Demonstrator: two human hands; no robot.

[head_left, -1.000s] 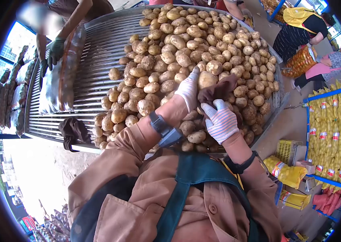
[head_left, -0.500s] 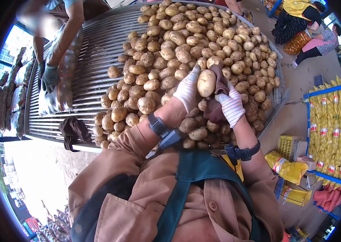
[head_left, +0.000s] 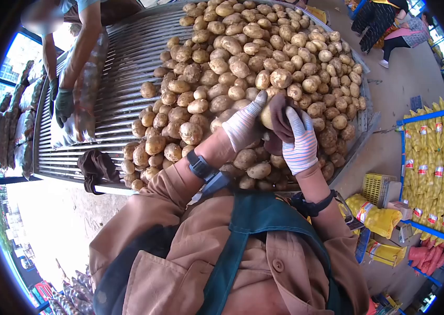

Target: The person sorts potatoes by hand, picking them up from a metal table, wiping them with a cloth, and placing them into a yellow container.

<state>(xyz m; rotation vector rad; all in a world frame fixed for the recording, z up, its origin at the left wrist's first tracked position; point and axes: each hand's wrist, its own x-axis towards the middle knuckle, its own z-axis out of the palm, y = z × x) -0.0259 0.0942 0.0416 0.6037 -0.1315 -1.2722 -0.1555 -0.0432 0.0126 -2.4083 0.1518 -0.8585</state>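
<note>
My left hand (head_left: 243, 123), in a striped work glove, is closed around the left side of a potato (head_left: 267, 116). A dark brown cloth (head_left: 281, 119) covers much of that potato. My right hand (head_left: 300, 140), gloved alike, grips the cloth and presses it against the potato's right side. Both hands are held just above a large heap of potatoes (head_left: 240, 68), many with soil on their skins.
The heap lies on a slatted metal table (head_left: 127, 68). Another dark cloth (head_left: 97, 170) hangs over its near edge. At the left a co-worker's gloved hand (head_left: 64, 105) touches a filled clear bag (head_left: 83, 115). Yellow mesh sacks (head_left: 434, 152) stand at the right.
The cloth and my right hand have moved up and over the potato, which is now mostly covered. People at the upper right have shifted, and the sack of potatoes by them is out of view.
</note>
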